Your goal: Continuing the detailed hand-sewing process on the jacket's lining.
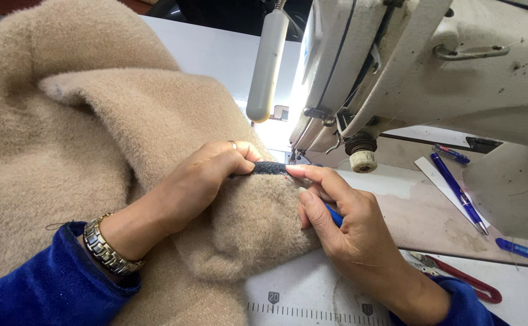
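Fleece (95,151), tan and bulky, fills the left of the frame. At centre both hands pin a dark strip (269,167) to its edge: left hand (206,175) pinching, right hand (336,211) pressing. Strip lies just short of the needle (293,157); no stitching is visible yet.

Sewing machine head (433,66) hangs over the far side, lamp (268,60) just left of it; narrow gap betw. them. Tan fleece (65,151) heaped high on my left, blocks that side. Right of my right hand (348,223): pens (457,187), ruler (442,184), red-handled snips (457,274) in the way. Bare table (300,290) near edge, betw. my wrists, is open.
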